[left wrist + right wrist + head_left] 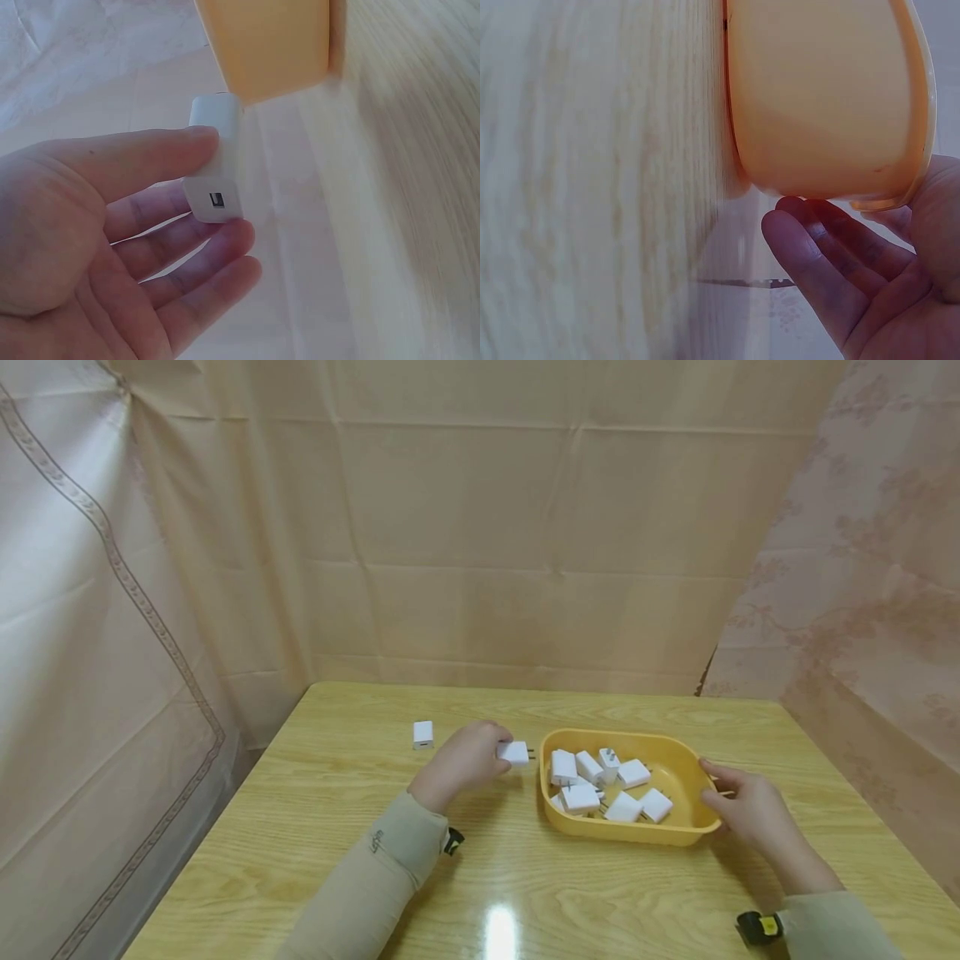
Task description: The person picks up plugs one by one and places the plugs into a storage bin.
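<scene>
My left hand pinches a white USB wall charger between thumb and fingers, just left of the yellow plastic basket. The charger's metal prongs point toward the basket. In the left wrist view, the USB port of the held charger faces back toward the palm. My right hand grips the right end of the basket at its rim. In the right wrist view, fingers lie along the basket's outer wall. Several white chargers lie jumbled inside, mostly toward the left.
One more white charger stands on the wooden table, behind and left of my left hand. Beige cloth hangs behind the table's far edge, with patterned cloth at the right.
</scene>
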Demonstrator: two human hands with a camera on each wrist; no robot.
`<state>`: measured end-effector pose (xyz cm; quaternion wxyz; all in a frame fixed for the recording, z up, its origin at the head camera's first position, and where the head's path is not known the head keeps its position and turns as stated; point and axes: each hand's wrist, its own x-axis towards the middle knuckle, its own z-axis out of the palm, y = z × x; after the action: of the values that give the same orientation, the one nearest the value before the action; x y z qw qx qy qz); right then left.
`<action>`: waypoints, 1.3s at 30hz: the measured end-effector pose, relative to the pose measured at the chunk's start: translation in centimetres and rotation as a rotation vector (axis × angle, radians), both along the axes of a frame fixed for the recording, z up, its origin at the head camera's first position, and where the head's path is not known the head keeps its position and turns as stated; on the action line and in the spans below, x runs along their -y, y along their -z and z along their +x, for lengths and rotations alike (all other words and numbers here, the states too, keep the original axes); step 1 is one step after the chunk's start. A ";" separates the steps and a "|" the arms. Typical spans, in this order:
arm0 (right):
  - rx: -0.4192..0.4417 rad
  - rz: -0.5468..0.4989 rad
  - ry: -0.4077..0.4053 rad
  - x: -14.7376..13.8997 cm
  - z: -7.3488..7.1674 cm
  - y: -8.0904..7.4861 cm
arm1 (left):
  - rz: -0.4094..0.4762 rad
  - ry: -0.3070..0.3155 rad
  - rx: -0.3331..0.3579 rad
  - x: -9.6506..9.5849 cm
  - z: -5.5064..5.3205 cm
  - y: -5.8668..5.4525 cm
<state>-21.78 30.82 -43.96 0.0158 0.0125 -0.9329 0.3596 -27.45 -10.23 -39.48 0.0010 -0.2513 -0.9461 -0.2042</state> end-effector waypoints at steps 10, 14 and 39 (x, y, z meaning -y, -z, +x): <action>0.000 0.007 0.011 0.1 0.0 0.0 | 0.042 0.021 -0.031 -0.5 0.0 -0.5; -0.004 0.005 0.007 0.0 0.0 0.1 | 0.043 0.032 -0.048 -1.4 0.0 -0.7; 0.011 0.012 0.002 -0.1 -0.1 0.0 | -0.097 0.096 -0.070 -8.1 0.6 -0.9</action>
<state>-21.86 30.89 -43.97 0.0108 0.0099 -0.9351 0.3542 -26.87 -2.13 -38.56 0.0119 -0.3033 -0.9411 -0.1489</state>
